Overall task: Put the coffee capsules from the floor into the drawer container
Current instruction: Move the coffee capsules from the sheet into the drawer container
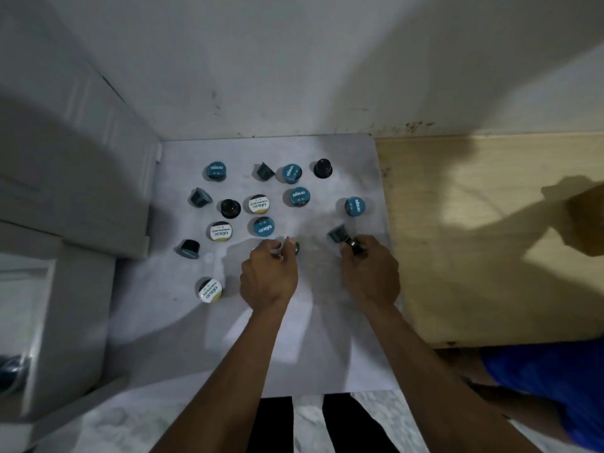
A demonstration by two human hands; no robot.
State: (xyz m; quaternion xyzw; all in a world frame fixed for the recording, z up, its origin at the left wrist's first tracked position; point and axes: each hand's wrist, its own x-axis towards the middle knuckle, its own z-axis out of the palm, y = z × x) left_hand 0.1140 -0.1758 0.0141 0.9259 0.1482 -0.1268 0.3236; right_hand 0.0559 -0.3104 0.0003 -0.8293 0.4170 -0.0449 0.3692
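A: Pale grey floor [327, 338] in a corner, white wall behind, a light wooden panel [474, 240] on the right; what are the hands doing?

B: The left hand [268, 279] has its fingers curled around a dark capsule [295, 248], only an edge of it showing past the fingertips; the right hand [371, 273] is closed on another dark capsule [354, 244], with a grey one [338, 233] lying on its side just beyond the knuckles.

A: And further out?

B: Over a dozen capsules lie scattered on the floor; a blue-lidded one [263, 226] just ahead of the left hand, a white-lidded one [210, 290] to its left, more blue, black and grey ones toward the wall.

A: The drawer?

B: A white drawer unit [65, 322] stands at the left, blurred; something dark and round [11, 371] shows at its near edge, possibly capsules already in, though I cannot tell; I judge the job early, most of it left.
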